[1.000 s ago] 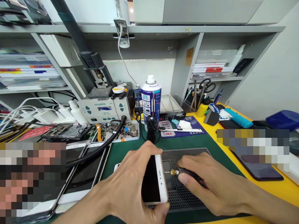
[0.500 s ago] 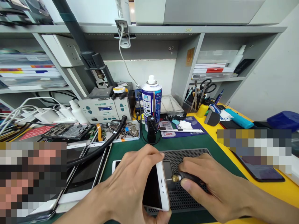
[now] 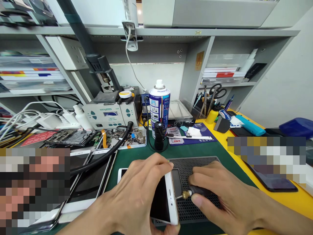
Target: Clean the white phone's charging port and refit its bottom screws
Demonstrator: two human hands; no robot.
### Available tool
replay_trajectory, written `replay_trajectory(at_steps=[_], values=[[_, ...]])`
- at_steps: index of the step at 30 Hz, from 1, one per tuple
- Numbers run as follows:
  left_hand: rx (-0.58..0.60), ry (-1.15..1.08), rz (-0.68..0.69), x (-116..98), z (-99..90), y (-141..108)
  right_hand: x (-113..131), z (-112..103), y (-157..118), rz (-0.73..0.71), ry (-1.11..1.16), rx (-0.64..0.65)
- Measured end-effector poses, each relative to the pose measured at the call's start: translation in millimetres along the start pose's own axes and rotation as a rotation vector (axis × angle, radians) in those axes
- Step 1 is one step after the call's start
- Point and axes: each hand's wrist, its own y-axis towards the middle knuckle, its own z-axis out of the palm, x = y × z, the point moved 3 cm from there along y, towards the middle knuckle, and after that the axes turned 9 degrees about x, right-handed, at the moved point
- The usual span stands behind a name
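Note:
A white-framed smartphone [image 3: 160, 203] with a dark screen is tilted up in my left hand [image 3: 137, 192], whose fingers and thumb clasp its long edges. My right hand [image 3: 220, 192] is closed around a black-handled tool [image 3: 186, 195] with a brass collet and a thin metal tip. That tip touches the phone's end edge, beside the earpiece slot. Below both hands lies a dark honeycomb-patterned pad [image 3: 193, 209] with a flat grey rectangle [image 3: 177, 178] on it. My left hand hides much of the phone.
Behind my hands stand a blue spray can [image 3: 159, 111] and a small black cylinder [image 3: 159, 135] with a cable. Phones with white frames [image 3: 94, 176] lie at the left, crossed by a black hose [image 3: 110, 151]. Another phone [image 3: 281, 181] rests on the yellow surface at the right.
The tool's tip has slid a little toward me along the phone's end edge, and its angle has shifted slightly. My left hand keeps its hold on the phone.

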Motion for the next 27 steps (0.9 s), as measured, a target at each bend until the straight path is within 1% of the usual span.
replay_trajectory(at_steps=[5,10,27], values=[[0.004,0.015,0.007,-0.7,-0.8,-1.4,-1.5,-1.3,1.1,-0.008,-0.002,-0.04],[0.003,0.008,-0.003,-0.3,-0.6,-1.7,-2.0,-2.9,4.4,-0.011,-0.006,-0.034],[0.04,-0.01,-0.021,-0.7,0.1,-0.4,-2.1,-2.4,2.5,-0.021,-0.001,-0.04]])
